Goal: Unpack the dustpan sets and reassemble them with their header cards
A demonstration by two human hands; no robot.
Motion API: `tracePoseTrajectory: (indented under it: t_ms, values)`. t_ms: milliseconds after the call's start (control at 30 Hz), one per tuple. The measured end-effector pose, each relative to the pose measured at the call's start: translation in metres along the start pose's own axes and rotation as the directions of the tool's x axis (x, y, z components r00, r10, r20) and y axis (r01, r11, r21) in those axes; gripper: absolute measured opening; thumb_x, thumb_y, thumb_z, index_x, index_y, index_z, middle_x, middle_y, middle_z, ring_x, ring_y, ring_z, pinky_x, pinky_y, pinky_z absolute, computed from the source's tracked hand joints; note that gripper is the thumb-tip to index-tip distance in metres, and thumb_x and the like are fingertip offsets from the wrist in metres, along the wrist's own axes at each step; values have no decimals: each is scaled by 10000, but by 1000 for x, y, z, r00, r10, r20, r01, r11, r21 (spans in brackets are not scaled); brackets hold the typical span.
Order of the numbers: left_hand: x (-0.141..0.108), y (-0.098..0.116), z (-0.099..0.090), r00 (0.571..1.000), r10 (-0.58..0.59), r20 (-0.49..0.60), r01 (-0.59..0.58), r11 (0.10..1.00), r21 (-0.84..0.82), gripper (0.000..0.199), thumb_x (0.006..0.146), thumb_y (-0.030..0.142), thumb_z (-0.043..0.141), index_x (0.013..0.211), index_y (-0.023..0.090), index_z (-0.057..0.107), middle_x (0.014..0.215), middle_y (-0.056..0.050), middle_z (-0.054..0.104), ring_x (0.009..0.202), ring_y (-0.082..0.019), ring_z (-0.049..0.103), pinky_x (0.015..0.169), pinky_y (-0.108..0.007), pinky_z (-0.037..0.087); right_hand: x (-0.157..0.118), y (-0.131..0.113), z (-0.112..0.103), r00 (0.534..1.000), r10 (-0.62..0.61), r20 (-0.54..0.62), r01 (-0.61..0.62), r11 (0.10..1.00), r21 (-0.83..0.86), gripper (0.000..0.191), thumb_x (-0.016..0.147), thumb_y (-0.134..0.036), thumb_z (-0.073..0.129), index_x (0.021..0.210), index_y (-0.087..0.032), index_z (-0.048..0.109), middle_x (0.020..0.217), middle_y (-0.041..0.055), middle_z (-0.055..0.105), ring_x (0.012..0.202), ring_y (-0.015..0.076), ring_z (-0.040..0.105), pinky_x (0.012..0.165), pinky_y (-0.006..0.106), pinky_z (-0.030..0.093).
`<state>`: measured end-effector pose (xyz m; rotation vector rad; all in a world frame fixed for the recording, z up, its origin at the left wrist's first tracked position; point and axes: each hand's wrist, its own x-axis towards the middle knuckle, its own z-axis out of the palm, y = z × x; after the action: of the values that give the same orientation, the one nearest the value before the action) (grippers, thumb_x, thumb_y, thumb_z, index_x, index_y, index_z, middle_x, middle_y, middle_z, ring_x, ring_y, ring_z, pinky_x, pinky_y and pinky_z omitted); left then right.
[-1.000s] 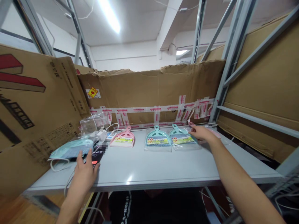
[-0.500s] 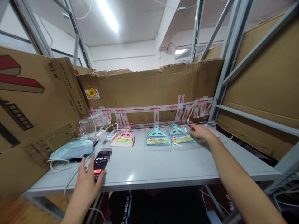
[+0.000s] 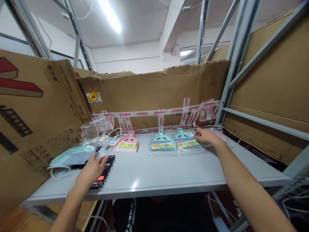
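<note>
The person's left hand (image 3: 92, 169) lies open and palm down on a black smartphone (image 3: 109, 162), its fingers spread across the screen without closing around it, near the front edge of a pale grey surface (image 3: 169, 174). Just beyond that hand's fingers, toward the left, sits a pale teal dustpan in plastic wrap (image 3: 73, 155), with a looped white cable (image 3: 56, 173) beside it. Ahead of the left hand are a clear plastic bag (image 3: 91, 131), a white plug (image 3: 104, 140) and a power strip (image 3: 112, 142). Between the two hands lie a bagged pink dustpan (image 3: 126, 145) and a bagged teal dustpan (image 3: 162, 145). The right hand (image 3: 205, 137) is open and relaxed, palm down, its fingers (image 3: 196, 131) resting on the far edge of a second bagged teal dustpan (image 3: 186, 142). A pink plastic piece (image 3: 218, 135) lies just beyond that hand's palm, partly hidden.
</note>
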<state>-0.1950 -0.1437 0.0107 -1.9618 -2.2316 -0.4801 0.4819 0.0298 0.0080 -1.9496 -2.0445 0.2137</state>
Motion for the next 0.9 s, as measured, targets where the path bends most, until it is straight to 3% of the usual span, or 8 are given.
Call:
tracePoseTrajectory:
  t_ms: [67,167,267,333,467,600,767,900]
  values:
    - [-20,-2,1,1000,-16,17,17,999,-50,807,1084,663,273,1381,156,826,1622,-224,642,1629,-379,516,1314,-526,455,0,0,0,1000,1,1,-1,1000,1,139,970,-348,748,972,-210,767,992,99,846,842,248,751,722,305,478]
    - [-55,-3,0,1000,-29,8,30,991,-132,749,1081,669,335,1395,187,816,1761,-189,511,1631,-374,519,1320,-508,458,2,1,1,1000,-11,2,11,1000,8,134,959,-346,765,948,-212,764,965,94,840,844,245,754,736,302,481]
    - [-87,3,0,991,-109,-82,95,982,-163,806,1044,728,413,1611,206,645,1828,-166,417,1568,-401,580,1243,-524,538,3,2,1,1000,-11,4,11,1000,30,153,939,-366,796,927,-218,758,941,86,836,828,244,757,730,303,484]
    - [-104,10,3,976,-150,-156,127,981,-149,904,1004,764,436,1719,214,502,1818,-177,427,1545,-428,590,1216,-555,551,3,3,1,1000,-11,0,11,999,34,173,930,-385,804,918,-219,757,923,85,833,822,250,758,722,309,489]
    - [-120,24,9,955,-191,-229,189,981,-28,1132,949,836,437,1806,112,278,1680,-287,552,1460,-510,620,1173,-651,531,4,4,2,1000,-24,-11,25,999,31,188,926,-397,803,937,-214,762,932,92,839,836,251,756,726,307,499]
    - [-122,27,14,954,-193,-228,210,976,50,1185,898,909,433,1706,42,434,1622,-327,591,1469,-537,585,1214,-674,478,2,3,2,1000,-16,-15,17,999,34,162,954,-378,778,932,-219,750,938,90,842,840,243,752,718,293,495]
    - [-121,23,17,962,-181,-206,194,980,45,1038,923,884,418,1625,135,569,1671,-257,594,1498,-502,579,1258,-673,444,-2,0,0,1000,12,0,-12,999,46,160,987,-361,747,914,-220,736,901,79,830,782,227,733,698,290,480]
    - [-123,19,19,964,-185,-193,194,981,27,971,927,833,438,1578,138,629,1699,-251,567,1519,-506,563,1228,-690,467,-3,0,0,1000,24,10,-25,997,72,169,997,-364,734,926,-211,737,910,83,827,765,221,720,685,293,472]
